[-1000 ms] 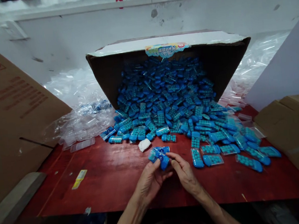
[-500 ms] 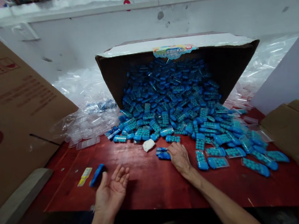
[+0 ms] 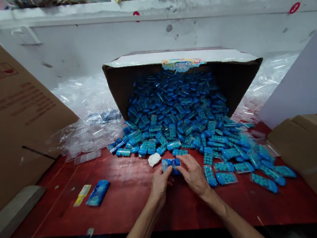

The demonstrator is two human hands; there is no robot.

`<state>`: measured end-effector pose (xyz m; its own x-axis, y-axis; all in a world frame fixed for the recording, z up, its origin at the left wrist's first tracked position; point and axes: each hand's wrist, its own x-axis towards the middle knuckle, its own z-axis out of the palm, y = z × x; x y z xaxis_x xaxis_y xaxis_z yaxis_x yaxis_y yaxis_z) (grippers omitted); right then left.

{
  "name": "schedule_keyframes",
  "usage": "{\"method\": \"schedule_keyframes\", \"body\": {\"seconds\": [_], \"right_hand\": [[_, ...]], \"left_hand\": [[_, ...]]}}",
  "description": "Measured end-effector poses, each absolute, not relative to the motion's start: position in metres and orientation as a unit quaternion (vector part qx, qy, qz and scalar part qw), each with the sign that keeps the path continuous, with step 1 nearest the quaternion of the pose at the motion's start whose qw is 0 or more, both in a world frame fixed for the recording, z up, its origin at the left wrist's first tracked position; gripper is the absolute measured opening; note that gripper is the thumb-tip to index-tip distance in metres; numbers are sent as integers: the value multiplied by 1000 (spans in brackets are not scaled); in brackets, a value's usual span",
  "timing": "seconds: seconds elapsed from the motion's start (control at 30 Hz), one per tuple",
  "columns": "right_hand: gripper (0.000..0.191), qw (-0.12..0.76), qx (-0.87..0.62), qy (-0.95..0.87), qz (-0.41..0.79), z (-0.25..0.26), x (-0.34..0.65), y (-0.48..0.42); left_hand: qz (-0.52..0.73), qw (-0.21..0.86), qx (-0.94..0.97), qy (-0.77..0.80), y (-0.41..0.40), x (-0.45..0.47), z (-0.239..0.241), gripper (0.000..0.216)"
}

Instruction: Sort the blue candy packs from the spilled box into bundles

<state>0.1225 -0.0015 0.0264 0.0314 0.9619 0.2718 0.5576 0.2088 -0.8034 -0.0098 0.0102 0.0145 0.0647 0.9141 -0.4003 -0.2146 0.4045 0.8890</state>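
My left hand [image 3: 159, 186] and my right hand [image 3: 193, 175] meet near the middle of the red table. Between their fingertips is a small blue printed packet [image 3: 172, 164], gripped from both sides with the thumbs towards each other. Its inside is hidden. Just beyond my left fingers sits a crumpled white lump [image 3: 154, 159]. Further left lies a similar blue packet [image 3: 97, 193], flat on the table, beside a small yellow-and-clear piece [image 3: 82, 195]. Past my right hand spread many clear-and-blue cases with turquoise balls [image 3: 226, 178].
A tipped carton [image 3: 241, 77] spills the heap of cases onto the red table [image 3: 123, 216]. Clear plastic pieces [image 3: 92, 134] pile up at the left. Brown cardboard boxes stand at the left [image 3: 20, 110] and right [image 3: 307, 153]. A white wall [image 3: 84, 47] closes off the back.
My left hand has moved right, away from the other blue packet, and now grips the packet at my right hand. The packet on the left, tilted before, now lies flat. The view has shifted slightly.
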Motion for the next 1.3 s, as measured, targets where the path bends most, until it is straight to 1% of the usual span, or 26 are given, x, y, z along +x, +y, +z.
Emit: {"method": "schedule_keyframes", "body": {"seconds": [0.07,0.1,0.13,0.2,0.33,0.5,0.83,0.9,1.03,1.17,1.23,1.3], "right_hand": [[36,473,-569,-545,396,20,122,3],[35,480,-555,-498,461,16,122,5],[31,480,-540,-468,510,11,121,7],[27,476,-523,-450,546,4,119,9],[26,488,-525,-442,539,-4,114,7],[23,485,-546,-451,513,-3,110,5],[23,470,-631,-489,377,5,100,6],[23,460,-636,-508,356,7,103,7],[27,423,-633,-564,320,14,115,7],[39,351,-621,-634,298,22,130,14],[35,316,-628,-660,266,25,136,24],[18,275,-641,-680,227,25,139,36]], "left_hand": [[433,677,315,505,11,-8,15,31],[431,687,312,495,10,-8,16,32],[430,692,311,490,10,-7,16,32],[428,694,310,488,9,-6,15,32],[441,687,298,495,8,-2,11,31],[481,651,269,522,8,6,4,30],[499,652,259,508,15,16,9,28],[486,676,260,488,15,15,14,28],[425,739,272,445,15,4,25,30],[420,736,238,474,13,-6,27,24],[412,746,203,481,12,-9,26,23],[396,763,175,480,10,-12,25,23]]}}
